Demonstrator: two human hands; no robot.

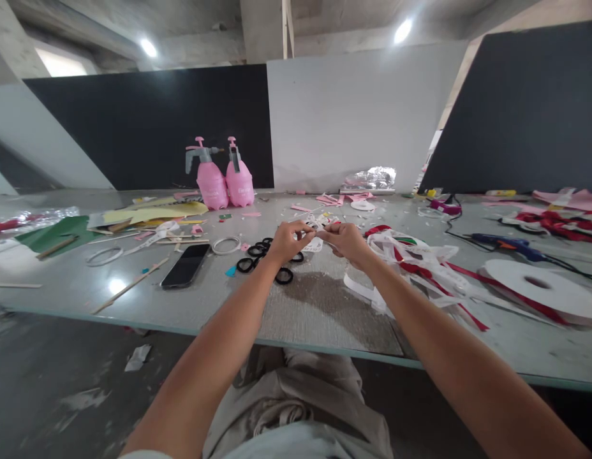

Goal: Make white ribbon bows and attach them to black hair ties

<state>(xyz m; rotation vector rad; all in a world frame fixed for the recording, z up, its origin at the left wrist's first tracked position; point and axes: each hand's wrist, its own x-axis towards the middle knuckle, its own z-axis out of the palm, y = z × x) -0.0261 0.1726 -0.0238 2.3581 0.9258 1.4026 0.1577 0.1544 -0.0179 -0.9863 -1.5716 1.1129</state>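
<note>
My left hand [291, 241] and my right hand [344, 242] meet above the middle of the table, fingertips pinched together. What they hold is small and whitish, and I cannot make out its kind. Just below and behind the fingertips lies a white piece with dark print [313, 245], partly hidden by the hands. Several black hair ties [283, 276] lie loose beside and under my left hand. To the right of my right hand a tangle of white ribbon [367, 290] and red ribbon [461, 271] spreads over the table.
A phone [185, 266] and a clear ring-shaped roll [226, 245] lie to the left. Two pink spray bottles [212, 185] stand at the back. On the right are a large white spool [540, 287] and a blue glue gun [511, 245] with its cord. Foil [370, 180] rests by the wall.
</note>
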